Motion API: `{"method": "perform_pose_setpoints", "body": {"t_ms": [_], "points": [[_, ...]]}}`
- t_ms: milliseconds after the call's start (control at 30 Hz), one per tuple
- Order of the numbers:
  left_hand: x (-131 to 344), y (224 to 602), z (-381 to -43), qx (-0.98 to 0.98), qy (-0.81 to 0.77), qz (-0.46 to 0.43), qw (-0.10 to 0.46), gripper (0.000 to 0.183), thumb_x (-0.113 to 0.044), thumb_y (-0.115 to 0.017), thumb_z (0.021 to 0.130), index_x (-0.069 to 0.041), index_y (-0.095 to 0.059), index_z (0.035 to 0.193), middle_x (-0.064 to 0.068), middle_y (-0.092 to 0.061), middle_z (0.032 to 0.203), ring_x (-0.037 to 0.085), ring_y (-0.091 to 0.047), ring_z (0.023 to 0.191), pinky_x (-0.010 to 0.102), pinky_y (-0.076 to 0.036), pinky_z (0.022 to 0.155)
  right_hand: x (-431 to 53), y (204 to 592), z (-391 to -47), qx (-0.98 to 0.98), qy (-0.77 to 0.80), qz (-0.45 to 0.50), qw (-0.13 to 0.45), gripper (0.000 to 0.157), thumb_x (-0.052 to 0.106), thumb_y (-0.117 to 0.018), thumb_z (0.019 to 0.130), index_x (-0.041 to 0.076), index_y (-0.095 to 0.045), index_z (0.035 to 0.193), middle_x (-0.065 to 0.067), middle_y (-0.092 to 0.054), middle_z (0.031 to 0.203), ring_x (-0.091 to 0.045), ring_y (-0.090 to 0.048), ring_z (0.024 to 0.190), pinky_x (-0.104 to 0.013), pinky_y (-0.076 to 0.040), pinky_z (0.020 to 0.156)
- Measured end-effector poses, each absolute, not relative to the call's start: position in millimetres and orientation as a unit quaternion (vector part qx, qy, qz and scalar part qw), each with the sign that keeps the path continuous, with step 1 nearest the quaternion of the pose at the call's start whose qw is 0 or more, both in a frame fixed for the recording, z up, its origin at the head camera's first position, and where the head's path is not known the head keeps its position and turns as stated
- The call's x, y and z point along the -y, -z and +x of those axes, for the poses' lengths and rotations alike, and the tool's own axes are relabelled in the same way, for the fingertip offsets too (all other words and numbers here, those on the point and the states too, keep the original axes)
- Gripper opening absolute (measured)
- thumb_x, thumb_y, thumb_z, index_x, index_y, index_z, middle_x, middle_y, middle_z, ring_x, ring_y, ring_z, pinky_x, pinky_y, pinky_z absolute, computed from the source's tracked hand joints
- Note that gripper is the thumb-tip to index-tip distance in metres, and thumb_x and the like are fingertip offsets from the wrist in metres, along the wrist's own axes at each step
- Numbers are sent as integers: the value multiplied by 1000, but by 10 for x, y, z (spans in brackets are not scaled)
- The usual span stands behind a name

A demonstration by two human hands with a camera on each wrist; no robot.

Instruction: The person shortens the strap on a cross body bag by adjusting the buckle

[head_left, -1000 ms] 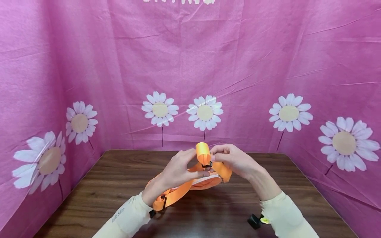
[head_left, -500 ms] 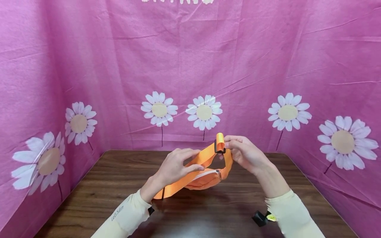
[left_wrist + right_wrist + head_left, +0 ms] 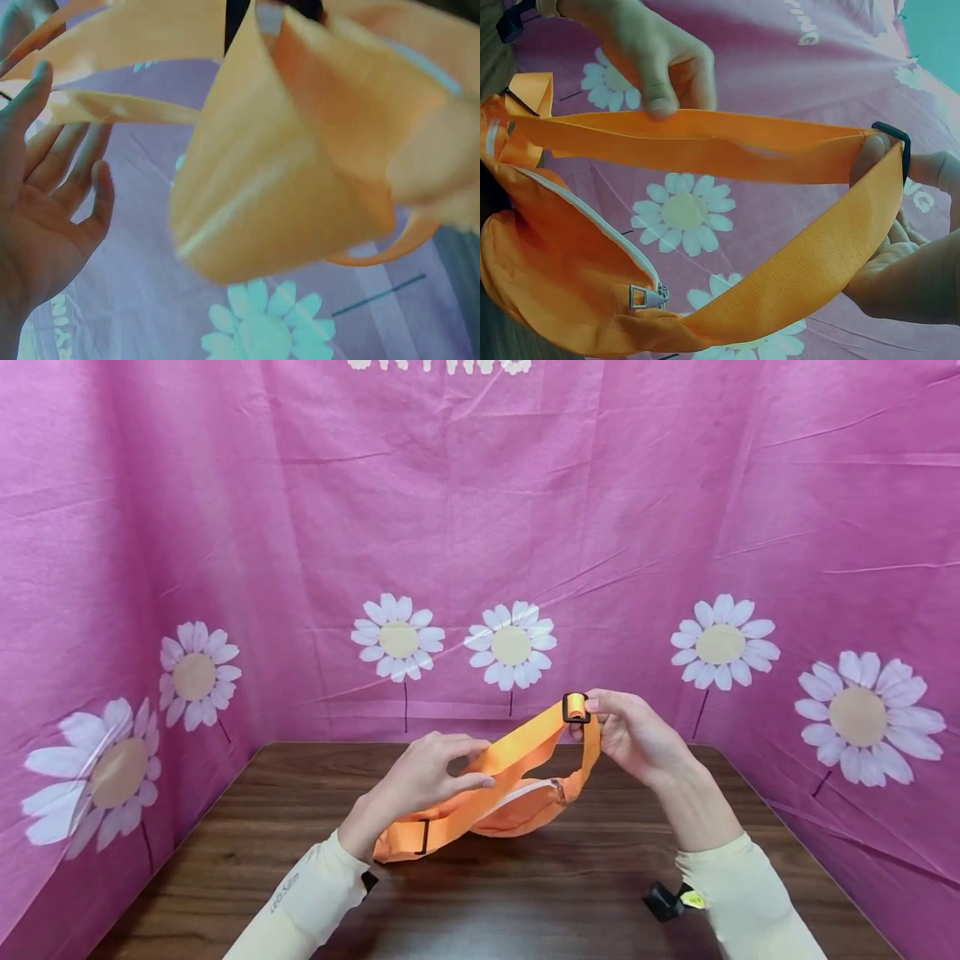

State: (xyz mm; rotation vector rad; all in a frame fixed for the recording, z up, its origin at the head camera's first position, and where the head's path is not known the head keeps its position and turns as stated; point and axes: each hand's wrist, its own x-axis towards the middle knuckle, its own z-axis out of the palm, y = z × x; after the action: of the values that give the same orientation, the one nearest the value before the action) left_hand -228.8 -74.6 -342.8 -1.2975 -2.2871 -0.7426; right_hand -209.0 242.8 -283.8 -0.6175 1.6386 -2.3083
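Observation:
An orange waist bag (image 3: pixel 521 817) with a white zip hangs low over the table, tilted. Its wide orange strap (image 3: pixel 525 742) slants up to the right. At the strap's upper end, my right hand (image 3: pixel 641 739) pinches a black slider buckle (image 3: pixel 577 721) between thumb and fingers. My left hand (image 3: pixel 427 772) holds the middle of the strap between thumb and fingertips. A second black slider (image 3: pixel 424 837) sits at the strap's lower left. In the right wrist view the metal zip pull (image 3: pixel 646 297) shows. A folded strap length (image 3: pixel 255 187) fills much of the left wrist view.
The dark wooden table (image 3: pixel 540 893) lies beneath. A pink cloth (image 3: pixel 480 527) printed with white daisies stands round its back and sides. Black wrist gear (image 3: pixel 663 902) hangs under the right sleeve.
My right hand has moved up and to the right with the slider buckle, drawing the strap out straighter. The webbing loop above the buckle has shrunk. My left hand has shifted slightly left.

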Motion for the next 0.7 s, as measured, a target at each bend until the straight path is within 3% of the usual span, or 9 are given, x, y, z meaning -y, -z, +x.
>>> {"method": "perform_pose_setpoints", "body": {"t_ms": [100,233,367,533,700], "points": [[801,3387,-2306,828,248,-463,193,42,-38,-84,85,-14,-74,118,-8,-62,83,11,-54,71,27,-45,65,-2425,2836,-2106,-557,799,-192,124,28,5,-45,102,7,-73,97,-7,-73,86,-19,-68,75,-28,-52,79],[843,3356,-2323,836,241,-467,158,44,-36,-85,84,-12,-73,119,-8,-64,89,12,-57,75,27,-47,67,-2390,2853,-2107,-569,787,-201,127,28,4,-46,102,7,-73,97,-7,-73,86,-19,-67,76,-29,-51,80],[853,3344,-2312,841,235,-467,141,56,-41,-83,85,-13,-68,132,-7,-68,107,10,-61,90,31,-50,81,-2337,2882,-2090,-595,760,-234,121,23,3,-50,102,7,-73,97,-8,-71,88,-21,-66,77,-32,-51,81],[810,3313,-2234,836,247,-455,184,67,-50,-78,88,-17,-59,143,-4,-65,129,9,-58,116,39,-43,98,-2227,2945,-2055,-635,716,-267,116,12,4,-59,101,4,-70,99,-10,-70,90,-24,-68,76,-35,-56,77],[717,3278,-2116,807,280,-466,230,64,-46,-77,90,-14,-58,142,-4,-63,131,10,-58,117,39,-43,96,-2027,3038,-2026,-673,678,-262,139,13,11,-68,97,-2,-67,102,-17,-70,87,-25,-69,73,-35,-58,68]]}}
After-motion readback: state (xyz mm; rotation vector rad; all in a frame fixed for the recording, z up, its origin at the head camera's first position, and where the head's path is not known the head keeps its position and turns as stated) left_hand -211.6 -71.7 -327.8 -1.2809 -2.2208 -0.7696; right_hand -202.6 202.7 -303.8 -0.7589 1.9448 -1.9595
